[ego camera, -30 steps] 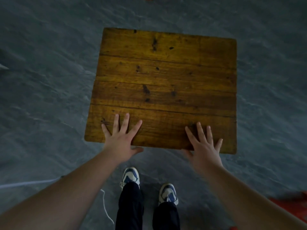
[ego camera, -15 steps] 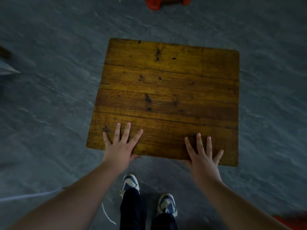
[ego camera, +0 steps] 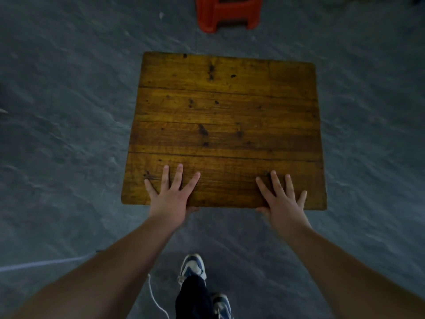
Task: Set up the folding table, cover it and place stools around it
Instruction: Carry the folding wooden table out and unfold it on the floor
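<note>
The folding table (ego camera: 225, 111) stands on the floor in front of me, its square top of yellow-brown wooden planks bare. My left hand (ego camera: 170, 194) holds its near edge towards the left corner, fingers spread flat on top and thumb tucked under the edge. My right hand (ego camera: 281, 199) holds the same edge towards the right corner in the same way. A red plastic stool (ego camera: 227, 14) stands on the floor beyond the table's far edge, cut off by the top of the view. The table's legs are hidden under the top.
Grey concrete floor (ego camera: 69, 111) surrounds the table on all sides. A white cord (ego camera: 46, 263) runs across the floor at lower left, near my feet (ego camera: 193, 268). My legs stand just behind the table's near edge.
The table top has shifted further from my body and down in the view, and the red stool has come into sight beyond it. Both thumbs have slipped under the near edge. My feet have stepped.
</note>
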